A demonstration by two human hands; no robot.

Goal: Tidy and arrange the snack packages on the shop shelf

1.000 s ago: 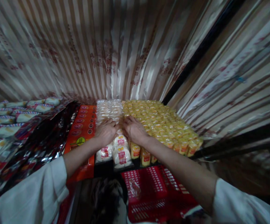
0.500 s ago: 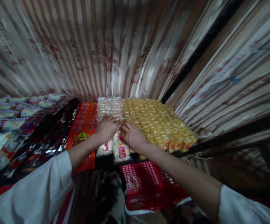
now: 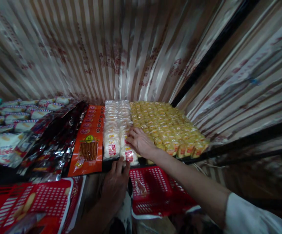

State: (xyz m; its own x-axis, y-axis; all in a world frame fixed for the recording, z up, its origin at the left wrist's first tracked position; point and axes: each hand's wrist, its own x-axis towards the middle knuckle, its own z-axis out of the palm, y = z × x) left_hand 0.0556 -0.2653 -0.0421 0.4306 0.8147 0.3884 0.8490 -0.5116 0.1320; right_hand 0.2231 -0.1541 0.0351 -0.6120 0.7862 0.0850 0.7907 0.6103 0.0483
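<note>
Two rows of white snack packets (image 3: 111,144) in clear wrapping with red labels lie on a dark shelf. My right hand (image 3: 141,142) rests on the right-hand row, fingers apart and slightly bent over the packets. Lower down, my left hand (image 3: 115,185) is at the shelf's front edge, fingers stretched upward and apart. Its fingertips reach the bottom of the front white packet (image 3: 129,155). Neither hand has lifted a packet. Directly right of the white rows sit many small yellow packets (image 3: 167,126), partly covered by my right hand and wrist.
An orange snack bag (image 3: 88,143) lies left of the white rows, beside dark shiny bags (image 3: 55,146) and white-and-blue packets (image 3: 21,125). Red baskets (image 3: 150,185) (image 3: 45,198) stand below the shelf front. Striped sheeting (image 3: 94,48) hangs behind, with a dark slanted pole (image 3: 204,58).
My left hand has come off the white packets and moved down toward me to the shelf's front edge. My right hand stays near the same spot. The view has shifted slightly left.
</note>
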